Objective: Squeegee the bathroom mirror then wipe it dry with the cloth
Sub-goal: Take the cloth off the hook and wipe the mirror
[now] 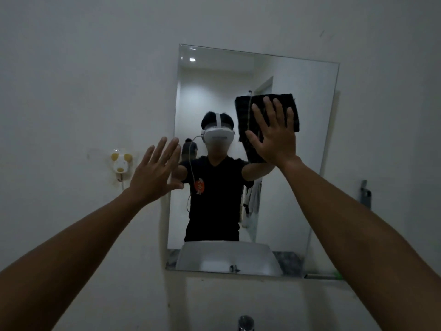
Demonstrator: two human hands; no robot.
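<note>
The right hand [274, 137] presses a dark checked cloth [267, 123] flat against the mirror [310, 163], fingers spread. The cloth's long axis runs up-down. The left hand [155, 170], open and empty, hovers at the mirror's left edge, so unwiped glass likely lies between and below both hands.

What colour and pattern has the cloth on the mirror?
Dark, nearly black, with a faint check pattern; cloth shows in the head view.
</note>
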